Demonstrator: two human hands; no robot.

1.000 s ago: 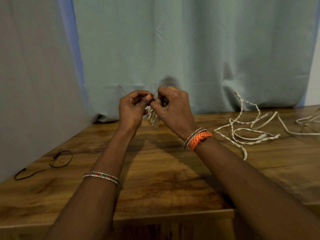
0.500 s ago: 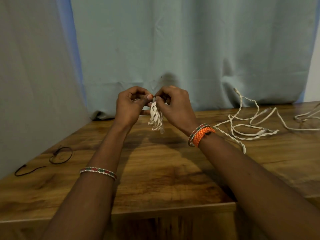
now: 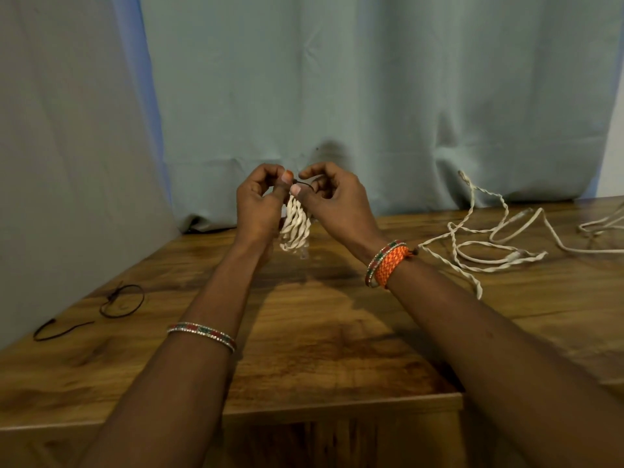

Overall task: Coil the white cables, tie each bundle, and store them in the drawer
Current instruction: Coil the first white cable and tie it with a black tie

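Observation:
A coiled bundle of white twisted cable (image 3: pixel 295 229) hangs between my two hands above the wooden table (image 3: pixel 304 332). My left hand (image 3: pixel 258 204) pinches the bundle's top with curled fingers and thumb. My right hand (image 3: pixel 332 201) pinches a thin black tie (image 3: pixel 303 184) at the top of the bundle. Loose white cables (image 3: pixel 486 241) lie spread on the table to the right. The drawer is not visible.
Two thin black ties (image 3: pixel 121 300) lie on the table at the left, one looped, one nearly straight (image 3: pixel 57 330). A pale curtain (image 3: pixel 337 96) hangs close behind the table. More white cable (image 3: pixel 604 226) lies at the far right edge. The table's front edge (image 3: pixel 337 405) runs below my forearms.
The cable bundle hangs lower and shows more fully beneath my fingers than a second ago. Both hands stay together at its top, working the black tie.

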